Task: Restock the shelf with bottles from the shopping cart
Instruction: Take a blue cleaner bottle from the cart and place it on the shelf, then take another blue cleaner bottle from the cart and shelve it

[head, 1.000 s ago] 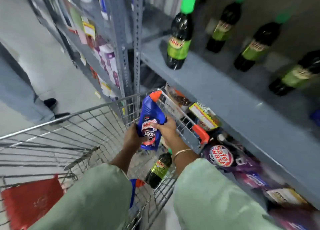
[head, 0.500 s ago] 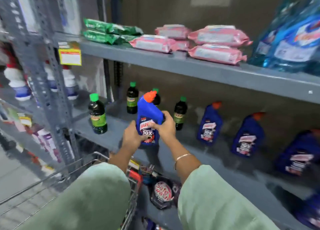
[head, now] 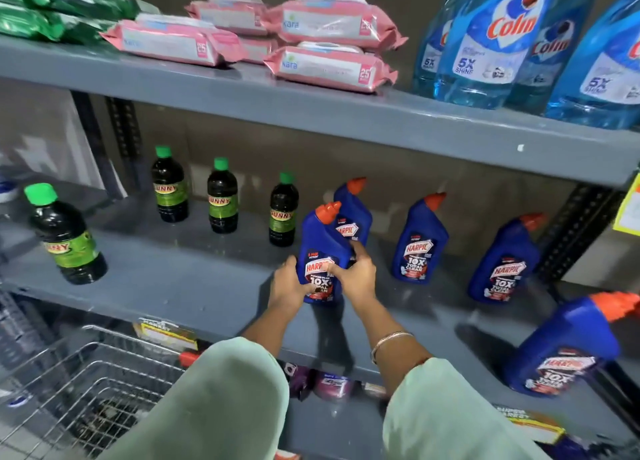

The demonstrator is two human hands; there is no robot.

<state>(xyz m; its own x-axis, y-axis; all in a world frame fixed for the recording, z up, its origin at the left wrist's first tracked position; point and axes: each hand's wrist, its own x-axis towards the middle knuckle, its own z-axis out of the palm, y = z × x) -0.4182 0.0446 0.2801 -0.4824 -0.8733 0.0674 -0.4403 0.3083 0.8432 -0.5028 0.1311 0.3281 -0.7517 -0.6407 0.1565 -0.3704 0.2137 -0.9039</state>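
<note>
A blue Harpic bottle with an orange cap stands upright on the grey middle shelf, gripped from both sides. My left hand holds its left side and my right hand its right side and label. Just behind it is another blue Harpic bottle. More Harpic bottles stand to the right along the shelf. Dark bottles with green caps stand to the left. The wire shopping cart sits at lower left.
On the upper shelf lie pink wipe packs, green packs and blue Colin bottles. A large green-capped bottle stands near the shelf's left front. Yellow price tags hang on the shelf edge. Purple packs sit on the lower shelf.
Both hands carried the blue bottle up out of the cart and rightward onto the middle shelf. It now stands in front of another Harpic bottle. The view swung from cart to shelf.
</note>
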